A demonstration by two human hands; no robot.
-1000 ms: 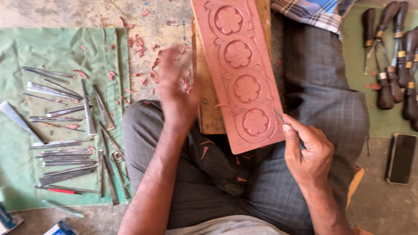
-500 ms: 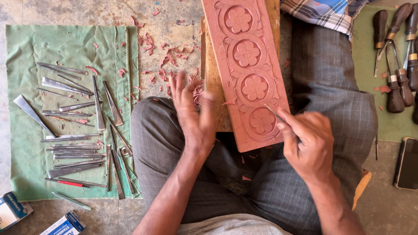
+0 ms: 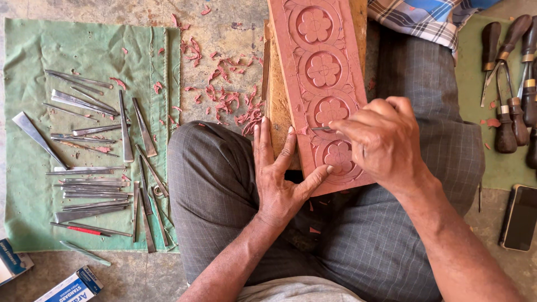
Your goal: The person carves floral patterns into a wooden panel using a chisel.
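Observation:
A long reddish wooden panel (image 3: 321, 72) carved with round flower medallions rests on my lap and on a wooden block beneath it. My left hand (image 3: 278, 176) lies flat with fingers spread against the panel's lower left edge, thumb touching its near end. My right hand (image 3: 382, 140) is closed around a thin metal carving tool (image 3: 321, 128), whose tip sits on the third flower from the top. Most of the tool is hidden inside the fist.
A green cloth (image 3: 33, 218) on the left holds several metal chisels (image 3: 95, 184). Red wood shavings (image 3: 224, 100) litter the floor. Wooden-handled tools (image 3: 506, 120) lie on a green mat at right, near a dark phone (image 3: 520, 218). Small boxes (image 3: 70, 288) sit bottom left.
My left hand moved from my knee to lie flat against the panel's edge. My right hand shifted from the panel's lower right corner up and left, bringing the tool onto a flower.

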